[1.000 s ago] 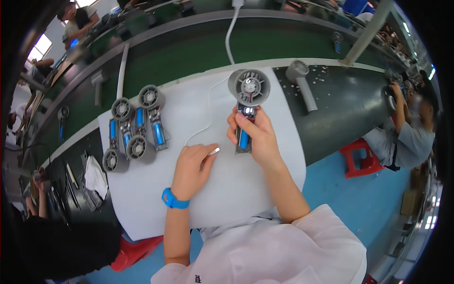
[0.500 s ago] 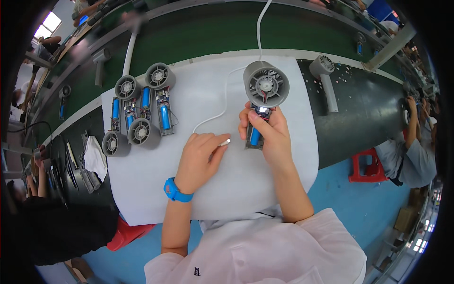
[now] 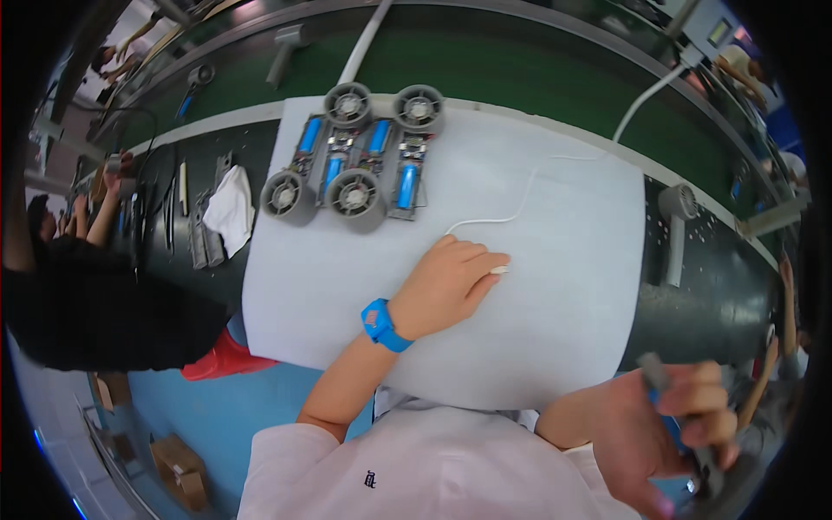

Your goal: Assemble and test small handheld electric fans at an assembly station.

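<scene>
Left hand: my left hand (image 3: 451, 286) lies palm down on the white foam mat (image 3: 555, 347), fingers loosely curled over the plug end of a thin white cable (image 3: 507, 217). The small white tip shows just past my fingertips; I cannot tell how firmly it is pinched.
Left wrist: I see a bright blue watch (image 3: 379, 323) strapped around it.
Right hand: my right hand (image 3: 672, 429) sits at the lower right rim, off the mat, fingers wrapped tightly around the handle of a grey device with a blue part (image 3: 685, 442). That corner is blurred and bent by the lens, so I can make out little more of it.
Cable: I follow it from my left hand up and to the right across the mat, toward the green belt (image 3: 520, 69).
Fan units: I count four open grey handheld units with round fan heads and blue cells (image 3: 360, 165), lying side by side at the mat's top left, well apart from both hands.
Right of mat: one closed grey handheld unit (image 3: 676, 230) lies on the dark bench.
Left of mat: a crumpled white cloth (image 3: 230, 208) sits beside some flat tools.
Nearby: another person in a dark top (image 3: 95, 303) stands at the left edge.
</scene>
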{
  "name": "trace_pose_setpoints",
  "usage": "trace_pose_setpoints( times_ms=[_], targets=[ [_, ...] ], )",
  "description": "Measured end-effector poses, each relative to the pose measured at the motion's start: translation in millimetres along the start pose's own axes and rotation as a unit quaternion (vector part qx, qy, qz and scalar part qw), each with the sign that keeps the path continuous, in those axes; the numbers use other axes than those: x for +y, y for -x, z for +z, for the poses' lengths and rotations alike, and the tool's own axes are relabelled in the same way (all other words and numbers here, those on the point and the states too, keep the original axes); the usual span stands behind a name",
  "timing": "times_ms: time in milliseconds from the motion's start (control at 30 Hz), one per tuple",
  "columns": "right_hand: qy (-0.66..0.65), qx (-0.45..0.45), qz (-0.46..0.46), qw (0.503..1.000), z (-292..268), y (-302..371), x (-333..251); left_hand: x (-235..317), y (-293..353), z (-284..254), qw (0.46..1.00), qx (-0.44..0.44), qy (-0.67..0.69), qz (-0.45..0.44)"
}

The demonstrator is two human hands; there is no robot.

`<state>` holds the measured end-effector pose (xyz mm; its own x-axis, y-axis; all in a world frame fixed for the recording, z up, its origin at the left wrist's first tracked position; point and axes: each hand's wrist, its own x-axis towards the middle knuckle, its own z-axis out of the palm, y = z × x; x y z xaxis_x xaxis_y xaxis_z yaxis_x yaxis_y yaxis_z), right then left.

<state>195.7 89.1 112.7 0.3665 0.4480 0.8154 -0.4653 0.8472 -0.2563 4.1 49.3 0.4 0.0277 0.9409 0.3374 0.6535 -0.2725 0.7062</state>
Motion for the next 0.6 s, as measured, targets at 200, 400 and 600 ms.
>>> trace_pose_setpoints(
  times_ms=[200, 400, 600],
  targets=[
    [-0.088, -0.036, 0.305, 0.948, 23, -26, -2, -6, 5, -1, 0.998, 0.037, 0.039, -0.031],
    [0.774, -0.152, -0.238, 0.566, -14, -29, 18, -2, 0, -2, 0.999, 0.031, 0.036, -0.012],
    [0.814, -0.192, -0.395, 0.380, -28, -33, 9, -2, -2, -4, 0.999, 0.021, 0.030, -0.012]
  ],
)
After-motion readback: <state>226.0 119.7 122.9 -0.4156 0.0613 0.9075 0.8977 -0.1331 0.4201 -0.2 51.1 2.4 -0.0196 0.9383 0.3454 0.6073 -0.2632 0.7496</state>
